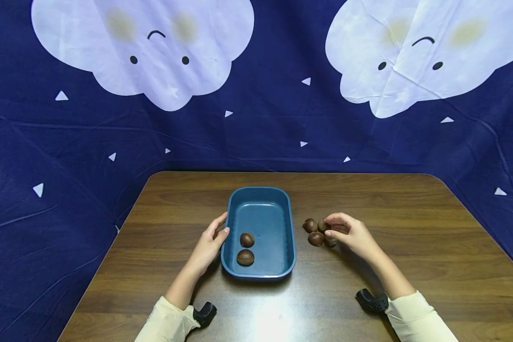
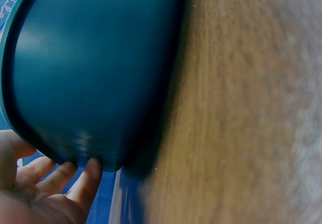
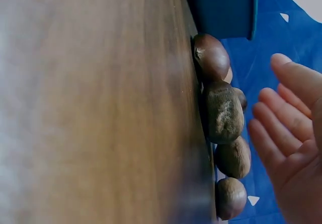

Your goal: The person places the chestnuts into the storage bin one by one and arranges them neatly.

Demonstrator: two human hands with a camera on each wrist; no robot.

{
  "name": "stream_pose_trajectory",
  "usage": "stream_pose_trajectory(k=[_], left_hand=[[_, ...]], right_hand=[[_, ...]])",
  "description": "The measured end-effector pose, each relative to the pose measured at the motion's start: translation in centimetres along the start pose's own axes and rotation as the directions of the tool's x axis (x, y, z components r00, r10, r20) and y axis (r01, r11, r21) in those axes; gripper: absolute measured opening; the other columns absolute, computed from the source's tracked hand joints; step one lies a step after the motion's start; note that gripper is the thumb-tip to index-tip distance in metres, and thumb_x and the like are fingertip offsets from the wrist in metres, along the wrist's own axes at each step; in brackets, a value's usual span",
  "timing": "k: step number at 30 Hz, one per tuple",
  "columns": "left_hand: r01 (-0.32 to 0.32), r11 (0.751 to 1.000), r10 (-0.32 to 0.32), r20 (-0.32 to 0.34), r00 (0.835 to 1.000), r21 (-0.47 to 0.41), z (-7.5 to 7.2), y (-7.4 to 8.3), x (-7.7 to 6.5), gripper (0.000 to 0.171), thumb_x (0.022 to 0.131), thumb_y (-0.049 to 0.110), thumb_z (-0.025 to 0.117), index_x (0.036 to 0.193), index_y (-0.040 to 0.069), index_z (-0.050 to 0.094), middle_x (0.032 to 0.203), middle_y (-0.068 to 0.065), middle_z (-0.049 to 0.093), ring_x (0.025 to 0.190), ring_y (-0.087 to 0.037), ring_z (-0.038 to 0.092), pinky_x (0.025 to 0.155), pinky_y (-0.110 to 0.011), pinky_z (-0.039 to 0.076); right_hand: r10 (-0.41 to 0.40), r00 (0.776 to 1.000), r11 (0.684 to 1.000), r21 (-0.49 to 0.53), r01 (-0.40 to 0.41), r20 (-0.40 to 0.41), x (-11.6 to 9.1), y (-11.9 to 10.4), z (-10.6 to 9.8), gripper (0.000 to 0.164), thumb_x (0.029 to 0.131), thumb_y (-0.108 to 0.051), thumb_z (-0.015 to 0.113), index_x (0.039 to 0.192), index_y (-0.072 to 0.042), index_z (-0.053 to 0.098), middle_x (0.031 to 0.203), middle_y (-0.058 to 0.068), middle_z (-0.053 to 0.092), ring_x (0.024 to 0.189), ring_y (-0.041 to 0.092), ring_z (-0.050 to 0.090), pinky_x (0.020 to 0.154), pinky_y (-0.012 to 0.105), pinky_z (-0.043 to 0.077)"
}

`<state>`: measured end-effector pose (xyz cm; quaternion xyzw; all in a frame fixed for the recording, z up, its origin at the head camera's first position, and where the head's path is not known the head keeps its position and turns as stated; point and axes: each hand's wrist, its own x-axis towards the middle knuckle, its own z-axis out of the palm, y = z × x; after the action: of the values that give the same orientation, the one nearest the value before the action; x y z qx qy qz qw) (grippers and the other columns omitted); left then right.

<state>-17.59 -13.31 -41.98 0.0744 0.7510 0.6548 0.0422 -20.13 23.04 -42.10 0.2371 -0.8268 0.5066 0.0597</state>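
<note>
A blue rectangular tray [image 1: 260,275] stands on the table with two brown chestnuts [image 1: 245,257] in its left front part. Against its left side rests my left hand [image 1: 207,248]; in the left wrist view the fingertips [image 2: 92,167] touch the outer wall and the thumb lies at the rim. To the right of the tray, several more chestnuts [image 1: 316,238] sit in a close cluster. Just over the cluster's right side is my right hand [image 1: 356,236], fingers loosely bent and thumb apart. In the right wrist view a gap separates these fingers [image 3: 279,128] from the chestnuts [image 3: 225,112], with nothing in the palm.
The wood-grain table [image 1: 188,199] has rounded back corners. Behind it hangs a dark blue cloth [image 1: 273,128] printed with white clouds and small triangles. A black wrist device [image 1: 205,314] is on the left wrist and another black device [image 1: 372,301] on the right.
</note>
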Motion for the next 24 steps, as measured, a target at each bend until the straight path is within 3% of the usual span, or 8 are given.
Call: stream_pose_trajectory(k=[9,17,24], left_hand=[[0.01,1.0,-0.01,-0.004,1.0,0.009,0.1,0.7,-0.2,0.046,0.095,0.005,0.043,0.138,-0.001,0.03,0.139,-0.022,0.031,0.12,-0.038,0.037,0.095,-0.048,0.034],[0.014,1.0,-0.014,-0.004,1.0,0.01,0.1,0.7,-0.2,0.046,0.095,0.007,0.043,0.138,0.0,0.03,0.139,-0.022,0.031,0.12,-0.038,0.037,0.094,-0.048,0.035],[0.015,1.0,-0.015,0.001,1.0,0.004,0.1,0.6,-0.2,0.046,0.095,0.007,0.043,0.138,0.0,0.03,0.139,-0.022,0.03,0.12,-0.038,0.036,0.094,-0.049,0.034]], right_hand=[[0.077,0.997,0.99,-0.119,-0.077,-0.01,-1.2,0.5,-0.3,0.033,0.073,0.001,0.071,0.102,0.009,0.057,0.101,0.022,0.059,0.092,0.039,0.057,0.078,0.048,0.045],[0.121,0.993,0.976,-0.181,-0.12,-0.003,-1.8,4.0,-0.1,0.037,0.072,-0.01,0.075,0.103,0.0,0.058,0.101,0.014,0.06,0.089,0.027,0.061,0.076,0.04,0.048],[0.107,0.994,0.967,-0.23,-0.106,-0.007,-1.9,4.9,0.0,0.036,0.07,-0.019,0.077,0.1,-0.006,0.061,0.098,0.006,0.061,0.087,0.02,0.061,0.075,0.035,0.048]])
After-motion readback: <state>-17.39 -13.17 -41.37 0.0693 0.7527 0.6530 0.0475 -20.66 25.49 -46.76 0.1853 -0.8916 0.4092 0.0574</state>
